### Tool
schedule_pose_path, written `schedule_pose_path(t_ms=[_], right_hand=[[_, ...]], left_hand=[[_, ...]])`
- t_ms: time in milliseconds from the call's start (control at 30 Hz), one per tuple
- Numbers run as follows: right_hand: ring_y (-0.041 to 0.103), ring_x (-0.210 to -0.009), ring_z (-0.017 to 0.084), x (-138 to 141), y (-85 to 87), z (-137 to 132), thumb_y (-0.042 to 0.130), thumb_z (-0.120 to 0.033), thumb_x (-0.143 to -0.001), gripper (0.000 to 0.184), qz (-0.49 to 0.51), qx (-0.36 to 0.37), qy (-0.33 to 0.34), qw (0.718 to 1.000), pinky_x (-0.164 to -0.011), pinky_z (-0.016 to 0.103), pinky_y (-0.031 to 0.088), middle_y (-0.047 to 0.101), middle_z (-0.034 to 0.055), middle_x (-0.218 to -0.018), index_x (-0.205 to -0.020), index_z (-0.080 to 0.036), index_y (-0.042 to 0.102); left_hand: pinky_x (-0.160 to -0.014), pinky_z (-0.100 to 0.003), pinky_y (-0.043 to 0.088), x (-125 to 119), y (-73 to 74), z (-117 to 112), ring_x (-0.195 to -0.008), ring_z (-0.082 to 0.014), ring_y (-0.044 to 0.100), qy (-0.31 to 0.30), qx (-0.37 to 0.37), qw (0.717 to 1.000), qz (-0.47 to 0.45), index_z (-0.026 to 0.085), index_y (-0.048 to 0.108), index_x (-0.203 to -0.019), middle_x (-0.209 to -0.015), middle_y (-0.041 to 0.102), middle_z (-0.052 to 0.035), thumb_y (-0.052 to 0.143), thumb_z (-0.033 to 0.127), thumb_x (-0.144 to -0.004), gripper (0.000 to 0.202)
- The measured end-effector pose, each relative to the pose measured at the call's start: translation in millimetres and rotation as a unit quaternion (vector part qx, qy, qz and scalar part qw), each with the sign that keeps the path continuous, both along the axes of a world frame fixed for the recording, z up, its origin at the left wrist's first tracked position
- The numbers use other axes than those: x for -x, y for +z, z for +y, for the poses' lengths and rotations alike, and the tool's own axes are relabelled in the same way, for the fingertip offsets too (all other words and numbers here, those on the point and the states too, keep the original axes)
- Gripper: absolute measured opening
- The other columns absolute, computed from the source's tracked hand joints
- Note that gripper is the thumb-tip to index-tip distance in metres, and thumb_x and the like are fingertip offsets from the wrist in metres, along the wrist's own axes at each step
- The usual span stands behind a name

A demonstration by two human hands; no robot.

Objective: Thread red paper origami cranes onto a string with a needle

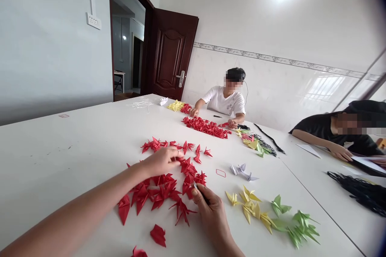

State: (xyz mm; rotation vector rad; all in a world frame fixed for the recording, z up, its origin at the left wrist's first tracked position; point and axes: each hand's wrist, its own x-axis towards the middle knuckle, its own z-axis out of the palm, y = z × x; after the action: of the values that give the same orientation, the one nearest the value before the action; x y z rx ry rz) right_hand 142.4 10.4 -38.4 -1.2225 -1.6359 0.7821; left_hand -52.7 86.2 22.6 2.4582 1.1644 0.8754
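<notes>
Many red paper cranes (pixel 164 186) lie spread on the white table (pixel 60 160) in front of me. My left hand (pixel 163 160) reaches across them with its fingers closed on a red crane at the far side of the pile. My right hand (pixel 211 211) rests near the pile's right edge and pinches a thin dark pen-like stick (pixel 200 192). Yellow cranes (pixel 249 204) and green cranes (pixel 297 225) lie in a row to the right of that hand. Some pale grey cranes (pixel 243 170) sit beyond them.
A small red rubber band (pixel 220 172) lies by the grey cranes. Across the table a person in a white shirt (pixel 224 102) handles more red cranes (pixel 206 125). A person in black (pixel 337 132) leans on the right. Black cords (pixel 360 190) lie at right. A dark door (pixel 170 56) stands open.
</notes>
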Motion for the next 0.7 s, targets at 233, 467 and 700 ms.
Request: schedule_pose_path(t_ms=[233, 467, 700], right_hand=[[0.041, -0.060, 0.013, 0.7, -1.4, 1.0, 0.051, -0.049, -0.079, 0.036, -0.014, 0.014, -0.007, 1.000, -0.055, 0.021, 0.036, 0.049, -0.0002, -0.064, -0.080, -0.015, 0.062], [0.041, -0.059, 0.013, 1.2, 1.5, 0.1, 0.051, -0.050, -0.079, 0.036, -0.016, 0.014, -0.002, 1.000, -0.054, 0.021, 0.037, 0.051, -0.0005, -0.064, -0.081, -0.015, 0.063], [0.036, -0.054, 0.012, 1.5, 7.5, -2.5, 0.049, -0.050, -0.079, 0.038, -0.024, -0.003, 0.007, 1.000, -0.049, 0.021, 0.033, 0.045, -0.0017, -0.057, -0.076, -0.014, 0.062]], left_hand=[[-0.052, -0.023, 0.040, 53.0, -6.4, 38.3, -0.057, -0.0160, 0.056, 0.221, 0.018, 0.975, 0.031, 0.017, 0.060, -0.081, -0.063, 0.061, -0.0004, 0.048, 0.027, -0.073, 0.017], [-0.059, -0.025, 0.041, 69.0, -20.1, 50.4, -0.067, -0.0184, 0.058, 0.288, 0.009, 0.957, 0.039, 0.015, 0.050, -0.112, -0.074, 0.062, -0.0030, 0.050, 0.033, -0.073, 0.043], [-0.071, -0.028, 0.045, 53.0, -10.1, 42.0, -0.076, -0.0177, 0.058, 0.230, -0.061, 0.970, 0.056, 0.017, 0.057, -0.109, -0.093, 0.057, -0.0068, 0.046, 0.032, -0.079, 0.036]])
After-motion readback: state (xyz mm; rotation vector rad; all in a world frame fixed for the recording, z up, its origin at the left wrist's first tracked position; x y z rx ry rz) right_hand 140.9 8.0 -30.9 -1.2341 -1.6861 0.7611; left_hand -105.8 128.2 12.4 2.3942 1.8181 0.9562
